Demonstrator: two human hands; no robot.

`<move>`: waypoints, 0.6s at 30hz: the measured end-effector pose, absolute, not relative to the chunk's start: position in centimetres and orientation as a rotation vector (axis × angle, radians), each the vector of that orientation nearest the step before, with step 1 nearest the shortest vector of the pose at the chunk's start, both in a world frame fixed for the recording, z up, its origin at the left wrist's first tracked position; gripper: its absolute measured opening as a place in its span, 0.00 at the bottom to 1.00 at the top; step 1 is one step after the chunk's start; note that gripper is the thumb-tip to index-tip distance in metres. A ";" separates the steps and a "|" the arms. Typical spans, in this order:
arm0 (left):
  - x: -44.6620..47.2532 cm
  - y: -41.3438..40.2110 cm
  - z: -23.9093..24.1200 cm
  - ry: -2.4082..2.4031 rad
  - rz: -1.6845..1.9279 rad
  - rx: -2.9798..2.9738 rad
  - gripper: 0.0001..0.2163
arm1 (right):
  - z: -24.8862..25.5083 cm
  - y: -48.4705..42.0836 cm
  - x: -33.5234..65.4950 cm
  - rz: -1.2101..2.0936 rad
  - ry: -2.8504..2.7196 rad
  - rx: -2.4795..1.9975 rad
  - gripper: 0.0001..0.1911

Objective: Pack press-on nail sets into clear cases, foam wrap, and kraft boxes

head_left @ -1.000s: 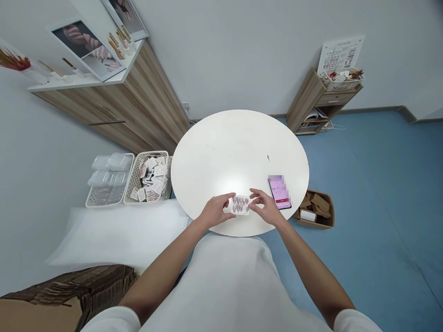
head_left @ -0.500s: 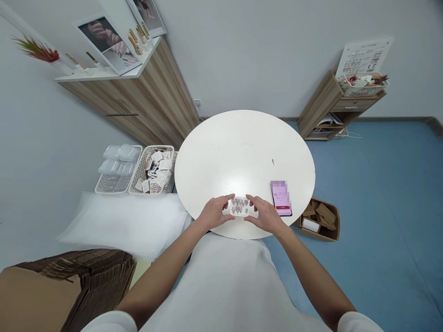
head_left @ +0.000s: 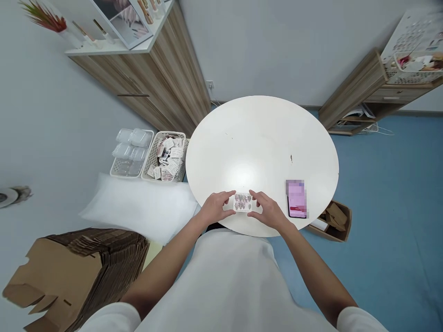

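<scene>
A small card of press-on nails (head_left: 242,202) is at the near side of the round white table (head_left: 263,124). Two rows of pinkish-grey, pointed nails show on it. My left hand (head_left: 216,207) grips its left edge between thumb and fingers. On the opposite edge, my right hand (head_left: 269,210) pinches it the same way. Whether the card rests on the tabletop or is held just above it, I cannot tell. A phone (head_left: 296,199) with a pink screen lies to the right of my right hand.
Left of the table stand a basket of cards (head_left: 167,159) and a basket of clear plastic boxes (head_left: 131,154). White foam sheets (head_left: 138,203) and stacked flat cardboard (head_left: 79,272) lie nearer me. An open carton (head_left: 341,223) sits on the floor at right.
The camera view has shifted, so the table and phone appear larger and farther right. Both hands keep their hold on the nail card, with little movement of the fingers.
</scene>
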State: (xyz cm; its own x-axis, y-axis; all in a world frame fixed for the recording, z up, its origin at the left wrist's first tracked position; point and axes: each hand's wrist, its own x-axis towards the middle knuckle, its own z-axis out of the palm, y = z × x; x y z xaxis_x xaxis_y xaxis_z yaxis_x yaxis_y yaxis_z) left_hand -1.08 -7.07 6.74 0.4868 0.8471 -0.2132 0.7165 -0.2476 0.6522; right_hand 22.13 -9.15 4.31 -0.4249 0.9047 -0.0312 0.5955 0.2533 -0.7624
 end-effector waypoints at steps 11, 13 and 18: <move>-8.3 -2.7 3.9 1.311 0.310 1.981 0.27 | 2.7 -5.1 13.6 1.118 -2.011 -1.450 0.34; -9.8 -2.0 3.0 1.329 0.336 1.924 0.27 | 2.3 -3.9 11.7 1.146 -1.994 -1.486 0.33; -13.2 -0.1 0.9 1.385 0.344 1.823 0.29 | 0.7 -0.8 7.2 1.202 -1.977 -1.551 0.33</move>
